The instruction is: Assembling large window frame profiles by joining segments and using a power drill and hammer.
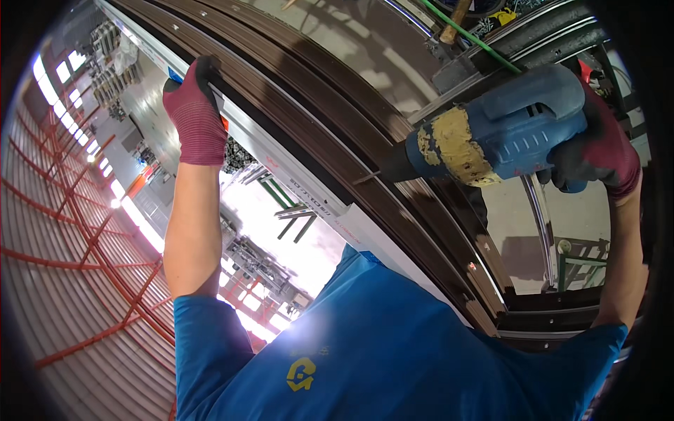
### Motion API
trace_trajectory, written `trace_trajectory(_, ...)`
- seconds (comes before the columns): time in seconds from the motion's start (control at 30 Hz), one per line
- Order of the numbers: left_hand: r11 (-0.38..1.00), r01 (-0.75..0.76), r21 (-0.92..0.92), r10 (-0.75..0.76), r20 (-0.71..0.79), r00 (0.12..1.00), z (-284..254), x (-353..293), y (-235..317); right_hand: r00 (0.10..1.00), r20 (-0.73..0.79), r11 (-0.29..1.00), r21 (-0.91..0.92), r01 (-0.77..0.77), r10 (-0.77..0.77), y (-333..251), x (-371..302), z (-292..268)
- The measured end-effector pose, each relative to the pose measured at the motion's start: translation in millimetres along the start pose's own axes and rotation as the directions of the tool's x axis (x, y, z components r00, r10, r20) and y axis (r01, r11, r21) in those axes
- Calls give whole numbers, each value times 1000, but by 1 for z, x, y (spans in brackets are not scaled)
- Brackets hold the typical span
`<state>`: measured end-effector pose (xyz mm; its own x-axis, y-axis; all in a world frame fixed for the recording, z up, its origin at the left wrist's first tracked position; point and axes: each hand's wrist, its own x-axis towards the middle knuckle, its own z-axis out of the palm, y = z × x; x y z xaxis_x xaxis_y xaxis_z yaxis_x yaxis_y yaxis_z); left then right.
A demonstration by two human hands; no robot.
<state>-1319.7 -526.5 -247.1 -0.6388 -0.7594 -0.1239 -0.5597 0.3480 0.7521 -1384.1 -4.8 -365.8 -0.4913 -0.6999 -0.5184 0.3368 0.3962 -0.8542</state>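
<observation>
Dark brown metal runs in long grooved strips [330,133] across the frame from upper left to lower right, curved by the lens, with a pale silver strip [281,165] lying along their left edge. The left hand [196,116], in a maroon knitted glove with a black palm, sits in the upper left of the frame, its fingers curled over the edge of the strips and pressing there; it holds nothing loose. The right hand [597,151], gloved the same, is at the right of the frame, closed tight round the grip of a blue power drill [502,137] whose body is smeared with a yellowish crust.

The drill points left, and its thin bit [366,179] touches the brown strip near the middle of the frame, at a shallow angle. I cannot tell whether the bit has gone into the metal, nor whether it turns; no shavings show. A few small pale dots along the strips toward the top may be holes or screws, but they are too small to tell. My judgement is that this one spot is in hand, with the length of strip toward the lower right not yet worked.

A blue shirt [393,351] fills the bottom, and red framing [77,245] shows at the left.
</observation>
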Motion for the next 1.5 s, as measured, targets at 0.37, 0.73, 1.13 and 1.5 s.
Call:
trace_trajectory(0.37,1000,-21,3,21,-2,1000,-5,-1,0,989,117,994,79,77,-86,-7,9,-8)
trace_trajectory(0.73,996,21,81,-15,-71,997,-4,-5,7,983,182,994,109,-5,-15,-31,18,-1)
trace_trajectory(1.13,999,51,14,-50,-84,995,-5,-3,5,993,120,1000,-17,-17,19,-37,18,3)
trace_trajectory(1.5,998,51,22,-48,-106,993,-9,-4,3,969,222,989,74,-127,108,-76,28,21)
